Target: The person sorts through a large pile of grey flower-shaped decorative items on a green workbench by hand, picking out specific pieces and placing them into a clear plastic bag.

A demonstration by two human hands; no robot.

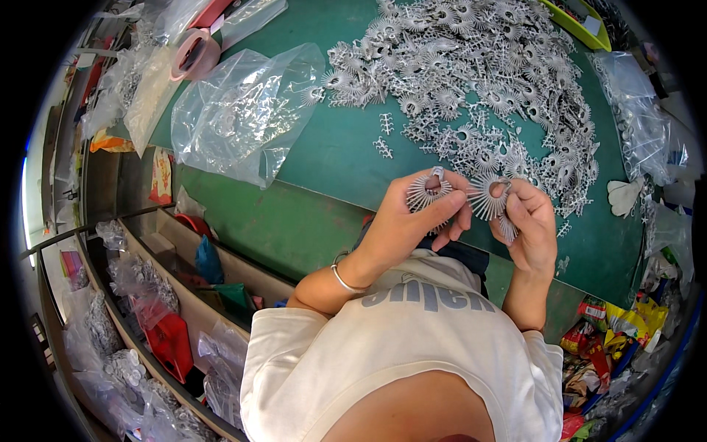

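Over the near edge of the green table, my left hand (pixel 414 219) is closed on a silver fan-shaped metal piece (pixel 421 197) with thin spokes round an open ring. A hand's width to the right, my right hand (pixel 534 228) pinches a similar fan-shaped piece (pixel 486 206) by its ring side. Its spokes point toward my left fingers; whether they touch is hard to tell. Another spoked part (pixel 508 227) shows under my right fingers. Beyond my hands spreads a large heap of the same silver pieces (pixel 471 74), mixed with small branching bits.
A clear plastic bag (pixel 236 110) lies on the table's left, with a roll of tape (pixel 195 55) behind it. At the back right stands a yellow-green tray (pixel 589 29). Divided bins (pixel 184 295) holding bagged parts flank me on the left; colourful packets (pixel 615 324) lie at right.
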